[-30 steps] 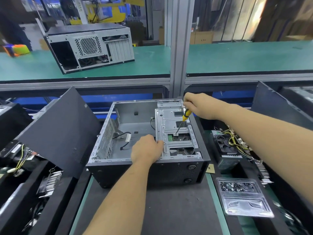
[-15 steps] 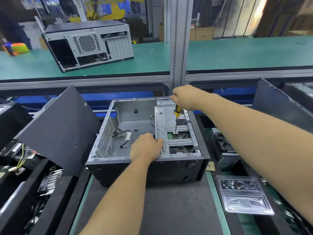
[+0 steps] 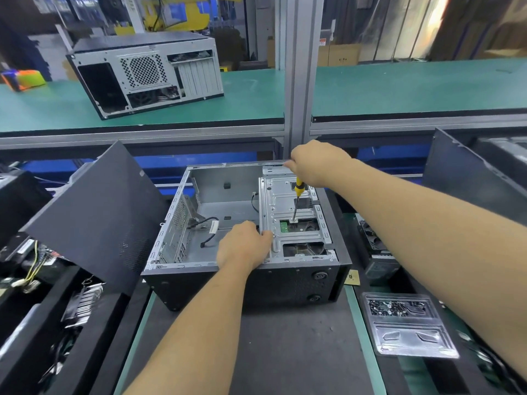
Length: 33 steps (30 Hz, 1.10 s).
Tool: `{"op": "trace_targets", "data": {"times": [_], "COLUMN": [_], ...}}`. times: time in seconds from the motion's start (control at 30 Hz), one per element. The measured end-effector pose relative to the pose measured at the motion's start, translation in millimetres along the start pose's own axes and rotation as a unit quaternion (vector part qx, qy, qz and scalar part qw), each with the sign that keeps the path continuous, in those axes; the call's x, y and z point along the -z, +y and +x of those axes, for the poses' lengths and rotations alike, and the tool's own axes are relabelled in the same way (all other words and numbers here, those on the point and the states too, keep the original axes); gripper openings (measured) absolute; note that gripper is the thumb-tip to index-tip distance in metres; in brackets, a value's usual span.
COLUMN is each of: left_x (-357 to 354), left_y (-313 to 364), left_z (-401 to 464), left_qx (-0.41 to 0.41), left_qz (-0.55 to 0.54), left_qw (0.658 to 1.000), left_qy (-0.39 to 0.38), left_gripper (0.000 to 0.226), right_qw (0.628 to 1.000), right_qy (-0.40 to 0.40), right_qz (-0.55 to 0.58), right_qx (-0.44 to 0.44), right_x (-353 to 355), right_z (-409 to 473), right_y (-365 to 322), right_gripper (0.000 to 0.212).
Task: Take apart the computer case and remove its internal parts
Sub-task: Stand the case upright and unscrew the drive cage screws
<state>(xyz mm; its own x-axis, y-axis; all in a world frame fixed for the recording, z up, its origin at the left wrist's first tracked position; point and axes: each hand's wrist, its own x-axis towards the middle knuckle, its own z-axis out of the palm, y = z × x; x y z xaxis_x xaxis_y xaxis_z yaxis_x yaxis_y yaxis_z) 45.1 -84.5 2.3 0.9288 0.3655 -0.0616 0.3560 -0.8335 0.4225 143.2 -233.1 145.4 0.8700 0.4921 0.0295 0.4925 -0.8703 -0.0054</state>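
An open black computer case (image 3: 285, 283) lies on its side on the dark mat in front of me, its grey interior mostly bare. A silver drive cage (image 3: 281, 206) fills the case's right part, with a green circuit board showing through a cut-out. My right hand (image 3: 316, 163) grips a yellow-handled screwdriver (image 3: 296, 199) held almost upright, its tip on a screw on the cage. My left hand (image 3: 245, 246) grips the cage's left front edge. A loose black cable (image 3: 208, 226) lies on the case floor.
The removed black side panel (image 3: 94, 218) leans at the left over bins of parts. A clear plastic tray (image 3: 405, 323) holding screws sits at the right front. A power supply with a fan (image 3: 376, 249) lies right of the case. A second case (image 3: 145, 75) stands on the green shelf behind.
My right hand swung the screwdriver from a slant to nearly upright, the tip staying on the cage screw. The left hand kept its hold on the cage.
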Motion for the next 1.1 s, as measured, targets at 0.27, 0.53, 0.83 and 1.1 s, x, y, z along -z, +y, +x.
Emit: {"op": "trace_targets", "data": {"times": [0.27,0.53,0.83,1.1], "left_x": [0.6,0.5,2.3,3.1], "left_y": [-0.2,0.2,-0.2,1.1], "left_z": [-0.7,-0.4,-2.5,-3.3], "left_qx": [0.001,0.002,-0.005,-0.002], "left_qz": [0.0,-0.002,-0.008,-0.01], "left_qw": [1.0,1.0,1.0,1.0], "left_qy": [-0.002,-0.001,0.0,-0.003], "left_gripper": [0.031,0.031,0.029,0.03], "right_qw": [0.991,0.997,0.995,0.994], "right_qy": [-0.097,-0.072,-0.069,-0.083], "right_qz": [0.079,0.034,0.039,0.054], "right_qx": [0.056,-0.012,0.055,0.039], "right_x": [12.3,7.5,11.0,8.2], "right_z": [-4.5,-0.2,-2.4,0.7], "right_y": [1.6,-4.9,0.3,-6.9], "right_gripper": [0.015,0.036,0.008,0.021]}}
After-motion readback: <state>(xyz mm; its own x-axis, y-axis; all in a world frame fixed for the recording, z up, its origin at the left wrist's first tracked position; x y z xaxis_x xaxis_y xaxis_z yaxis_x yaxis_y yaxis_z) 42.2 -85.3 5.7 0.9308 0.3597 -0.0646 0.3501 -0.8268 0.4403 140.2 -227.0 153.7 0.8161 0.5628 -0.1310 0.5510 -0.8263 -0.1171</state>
